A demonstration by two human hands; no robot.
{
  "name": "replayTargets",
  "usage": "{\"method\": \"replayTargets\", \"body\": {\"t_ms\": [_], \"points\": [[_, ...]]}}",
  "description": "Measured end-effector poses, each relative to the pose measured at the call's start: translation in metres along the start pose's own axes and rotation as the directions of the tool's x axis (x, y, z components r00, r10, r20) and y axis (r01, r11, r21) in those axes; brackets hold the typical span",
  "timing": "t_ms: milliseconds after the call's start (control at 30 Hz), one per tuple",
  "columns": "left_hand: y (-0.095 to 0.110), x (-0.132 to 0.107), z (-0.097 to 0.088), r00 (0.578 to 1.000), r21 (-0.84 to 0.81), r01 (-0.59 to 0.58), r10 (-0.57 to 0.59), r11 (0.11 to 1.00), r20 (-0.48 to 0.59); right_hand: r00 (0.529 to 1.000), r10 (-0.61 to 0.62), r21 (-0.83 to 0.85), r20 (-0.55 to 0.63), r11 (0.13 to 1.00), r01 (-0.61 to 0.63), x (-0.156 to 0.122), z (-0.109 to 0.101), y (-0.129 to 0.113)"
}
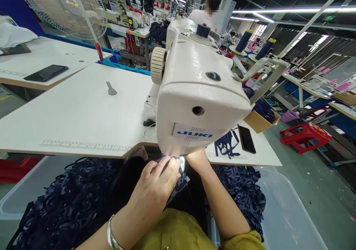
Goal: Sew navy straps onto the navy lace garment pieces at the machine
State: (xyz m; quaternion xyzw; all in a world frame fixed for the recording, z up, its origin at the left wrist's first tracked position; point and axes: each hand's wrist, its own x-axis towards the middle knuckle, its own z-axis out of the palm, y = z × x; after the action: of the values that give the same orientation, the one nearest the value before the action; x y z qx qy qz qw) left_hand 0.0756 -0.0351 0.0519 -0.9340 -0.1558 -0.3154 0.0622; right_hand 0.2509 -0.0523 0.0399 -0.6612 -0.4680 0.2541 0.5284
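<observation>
A white sewing machine (pixel 194 83) fills the middle of the view, seen from its head end. My left hand (pixel 155 185) lies below it with fingers pressed together on a dark blue fabric piece (pixel 179 185). My right hand (pixel 196 157) reaches under the machine head; its fingers are hidden by the machine. A silver bangle (pixel 111 235) circles my left wrist. Heaps of dark blue lace strips (pixel 61 209) lie in my lap on both sides.
A white sewing table (pixel 78 113) holds a metal lever (pixel 111 89), a black phone (pixel 246 139) and blue straps (pixel 226 144). A fan (pixel 69 9) stands at the back left. A red stool (pixel 304 135), a cardboard box (pixel 260 121), a clear bin (pixel 286 213) and another worker (pixel 207 11) are nearby.
</observation>
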Motion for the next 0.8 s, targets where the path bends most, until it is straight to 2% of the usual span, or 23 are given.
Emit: {"method": "replayTargets", "body": {"t_ms": [267,467,800], "points": [[0.0026,-0.0018,-0.0005,1.000,0.022,0.006,-0.006,1.000,0.009,0.998,-0.060,-0.017,-0.025,0.998,0.059,-0.0019,0.0021,-0.0075],[-0.0001,-0.0035,-0.0009,0.999,0.022,0.033,-0.034,0.999,0.010,0.996,-0.081,-0.013,0.021,0.997,0.082,-0.0017,0.0019,-0.0065],[-0.0058,-0.0050,-0.0060,0.997,-0.076,0.081,-0.081,0.994,0.009,0.991,-0.129,-0.012,0.043,0.991,0.130,0.0002,0.0029,-0.0059]]}}
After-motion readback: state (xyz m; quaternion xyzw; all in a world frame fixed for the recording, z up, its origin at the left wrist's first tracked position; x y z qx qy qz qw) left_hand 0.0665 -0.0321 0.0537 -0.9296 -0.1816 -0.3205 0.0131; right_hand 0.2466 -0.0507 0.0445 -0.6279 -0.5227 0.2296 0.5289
